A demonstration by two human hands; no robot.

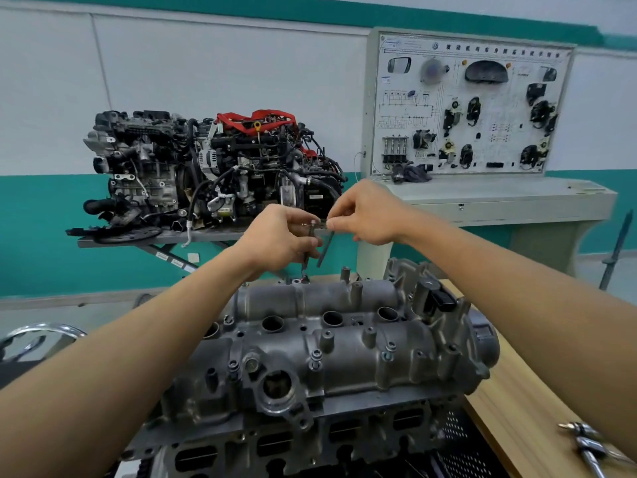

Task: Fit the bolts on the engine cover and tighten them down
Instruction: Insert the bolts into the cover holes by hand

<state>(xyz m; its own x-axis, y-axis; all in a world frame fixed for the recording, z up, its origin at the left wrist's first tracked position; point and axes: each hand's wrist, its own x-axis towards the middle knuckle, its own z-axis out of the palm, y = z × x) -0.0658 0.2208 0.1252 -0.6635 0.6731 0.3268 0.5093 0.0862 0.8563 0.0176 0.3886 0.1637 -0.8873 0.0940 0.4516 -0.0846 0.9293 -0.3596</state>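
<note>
The grey metal engine cover (344, 343) sits on the engine block in front of me, with several bolts standing in its holes. Both hands are raised above its far edge. My left hand (279, 238) grips a few long bolts (312, 236), their shanks hanging down below the fingers. My right hand (365, 213) pinches one long dark bolt (325, 248) by its head, right beside my left fingertips.
A wooden bench (524, 401) runs along the right, with a chrome ratchet tool (586, 446) at its near end. Behind stand a complete engine on a stand (213, 170) and a training display board on a cabinet (472, 108). A chrome emblem (38, 339) lies at left.
</note>
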